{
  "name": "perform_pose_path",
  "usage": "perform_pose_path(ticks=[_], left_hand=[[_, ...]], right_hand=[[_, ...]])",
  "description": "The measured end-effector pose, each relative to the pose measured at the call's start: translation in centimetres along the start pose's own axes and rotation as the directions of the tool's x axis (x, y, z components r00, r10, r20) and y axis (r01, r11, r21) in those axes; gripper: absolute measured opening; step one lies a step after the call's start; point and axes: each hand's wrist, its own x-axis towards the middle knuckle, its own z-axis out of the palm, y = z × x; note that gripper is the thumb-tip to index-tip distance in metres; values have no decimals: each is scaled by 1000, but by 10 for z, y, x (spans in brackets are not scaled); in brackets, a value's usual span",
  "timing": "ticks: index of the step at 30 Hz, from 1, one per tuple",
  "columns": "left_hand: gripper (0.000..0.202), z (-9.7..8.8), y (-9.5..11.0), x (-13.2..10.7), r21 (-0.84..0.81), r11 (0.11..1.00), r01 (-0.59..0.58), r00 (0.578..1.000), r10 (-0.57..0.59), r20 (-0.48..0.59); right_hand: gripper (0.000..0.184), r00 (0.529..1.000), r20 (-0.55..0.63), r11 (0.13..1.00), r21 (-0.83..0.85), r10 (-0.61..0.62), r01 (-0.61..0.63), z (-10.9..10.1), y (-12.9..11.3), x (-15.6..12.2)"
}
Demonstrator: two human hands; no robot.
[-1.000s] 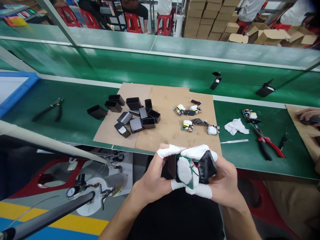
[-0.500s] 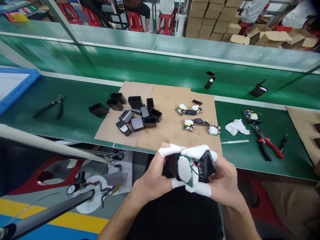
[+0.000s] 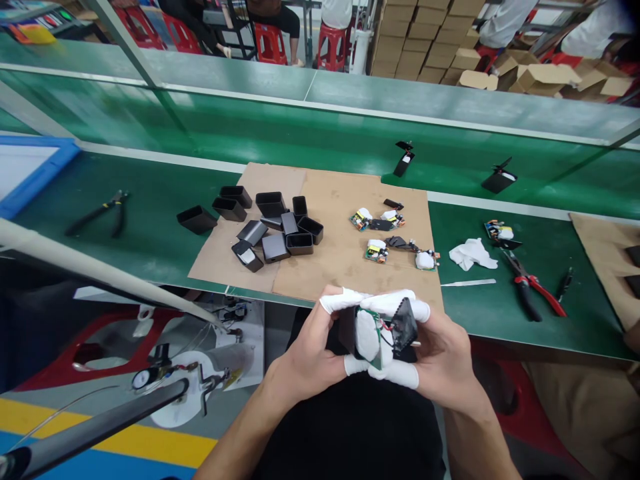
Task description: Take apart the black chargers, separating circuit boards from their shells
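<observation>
Between my hands, above my lap, a green circuit board [image 3: 379,357] with white filler sits partway in the mouth of a black plastic case [image 3: 347,331]. My left hand [image 3: 313,350] is closed around that case. Fingertips of my right hand [image 3: 443,347], in white finger cots, press the board's upper and lower edges. A black end cap [image 3: 404,325] hangs from the board on red and black wires, close to my right palm. The far side of the case is hidden.
Several empty black cases [image 3: 300,244] and board assemblies [image 3: 377,251] lie on cardboard [image 3: 330,280]. Red-handled pliers [image 3: 533,287], white tissue [image 3: 471,254] and a thin white strip [image 3: 469,283] are at right. Black-handled cutters [image 3: 103,212] lie at left. Two black parts [image 3: 500,179] rest on the back ledge.
The black end cap has tilted and shifted slightly left, opening a gap to my right palm. My right hand has moved a little left; both hands keep their grip.
</observation>
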Motion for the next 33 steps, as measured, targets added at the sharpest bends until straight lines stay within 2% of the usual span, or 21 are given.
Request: perform_pose_path(ticks=[6, 11, 18, 25, 28, 33], left_hand=[[75, 5, 2, -1, -64, 996, 60, 998, -62, -23], [76, 7, -1, -3, -94, 994, 49, 998, -53, -40], [76, 8, 0, -2, -106, 993, 58, 997, -64, -47], [75, 7, -1, -2, -58, 997, 59, 997, -62, -44], [77, 6, -1, -3, -38, 998, 49, 998, -51, -36], [83, 5, -3, -5, -10, 1000, 14, 1000, -14, -23]], right_hand=[[73, 1000, -6, 1000, -6, -15, 15, -2, 4, -3], [66, 999, -12, 999, 2, -47, 47, 0, 7, -2], [68, 998, -58, 999, 31, 19, -18, 5, 11, -10], [65, 980, -197, 985, 162, -19, 52, 5, 4, -12], [63, 989, -150, 988, 155, -1, 25, 0, -1, -12], [70, 996, -87, 998, 59, -22, 27, -4, -2, -11]])
